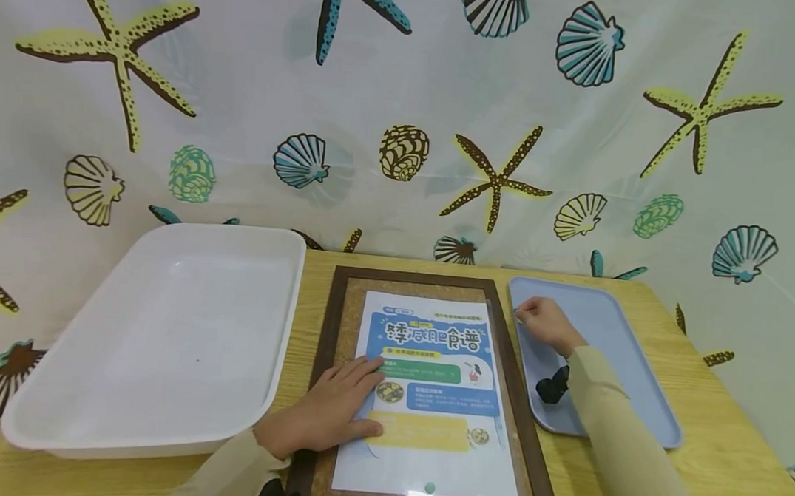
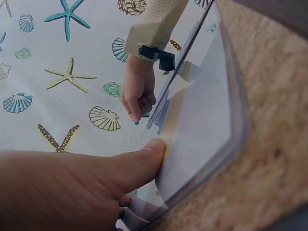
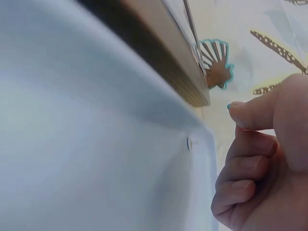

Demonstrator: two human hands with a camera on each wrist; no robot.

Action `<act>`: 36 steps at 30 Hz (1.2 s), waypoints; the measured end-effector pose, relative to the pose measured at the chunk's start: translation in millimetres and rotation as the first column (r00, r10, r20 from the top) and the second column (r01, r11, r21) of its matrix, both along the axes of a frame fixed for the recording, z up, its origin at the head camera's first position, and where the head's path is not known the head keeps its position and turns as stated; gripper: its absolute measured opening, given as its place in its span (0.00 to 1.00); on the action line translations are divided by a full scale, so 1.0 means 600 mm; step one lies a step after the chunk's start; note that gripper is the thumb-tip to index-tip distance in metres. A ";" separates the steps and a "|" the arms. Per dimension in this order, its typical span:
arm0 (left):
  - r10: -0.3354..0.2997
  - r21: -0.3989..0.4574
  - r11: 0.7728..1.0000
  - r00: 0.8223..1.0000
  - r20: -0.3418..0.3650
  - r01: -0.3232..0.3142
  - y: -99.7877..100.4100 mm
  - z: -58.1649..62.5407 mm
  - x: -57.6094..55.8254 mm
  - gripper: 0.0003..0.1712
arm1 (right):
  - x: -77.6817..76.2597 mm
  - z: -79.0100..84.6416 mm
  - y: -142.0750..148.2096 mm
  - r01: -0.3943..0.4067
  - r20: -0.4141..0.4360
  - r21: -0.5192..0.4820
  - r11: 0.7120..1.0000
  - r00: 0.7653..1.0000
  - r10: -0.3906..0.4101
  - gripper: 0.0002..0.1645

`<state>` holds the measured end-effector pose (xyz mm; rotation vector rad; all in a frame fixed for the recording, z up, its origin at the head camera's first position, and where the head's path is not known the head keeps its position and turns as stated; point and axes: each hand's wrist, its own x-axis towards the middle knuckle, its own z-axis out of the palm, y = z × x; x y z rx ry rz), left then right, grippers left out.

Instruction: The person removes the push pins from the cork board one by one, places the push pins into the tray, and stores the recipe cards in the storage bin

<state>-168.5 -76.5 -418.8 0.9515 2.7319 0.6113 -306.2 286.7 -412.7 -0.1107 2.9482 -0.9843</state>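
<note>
A printed poster [image 1: 428, 471] in a clear sleeve lies on a brown-framed corkboard [image 1: 352, 335]. My left hand [image 1: 324, 411] rests on the poster's left edge with its fingers fairly straight; the left wrist view shows its thumb [image 2: 139, 166] pressing the sleeve. A round green thumbtack [image 1: 430, 488] sits at the poster's bottom edge. My right hand [image 1: 549, 325] is over the left side of a pale blue tray [image 1: 623, 346], close to the board's right edge. Between thumb and forefinger it pinches a small teal thumbtack [image 3: 229, 106], mostly hidden by the fingertips.
Another small tack [image 3: 192, 143] lies in the far corner of the tray. A large white basin [image 1: 167, 327] stands on the wooden table [image 1: 718, 380] left of the board. Behind hangs a cloth [image 1: 372, 217] printed with shells and starfish.
</note>
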 end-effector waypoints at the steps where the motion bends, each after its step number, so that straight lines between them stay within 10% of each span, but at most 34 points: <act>1: 0.001 0.001 1.000 1.000 0.000 -0.001 -0.001 0.000 0.000 0.40 | 0.000 0.000 0.003 0.005 0.006 -0.001 1.000 1.000 -0.005 0.14; 36: 0.010 -0.006 1.000 1.000 0.008 -0.010 0.000 0.004 0.001 0.40 | 0.011 0.000 0.036 0.056 0.048 -0.009 0.998 0.997 -0.056 0.12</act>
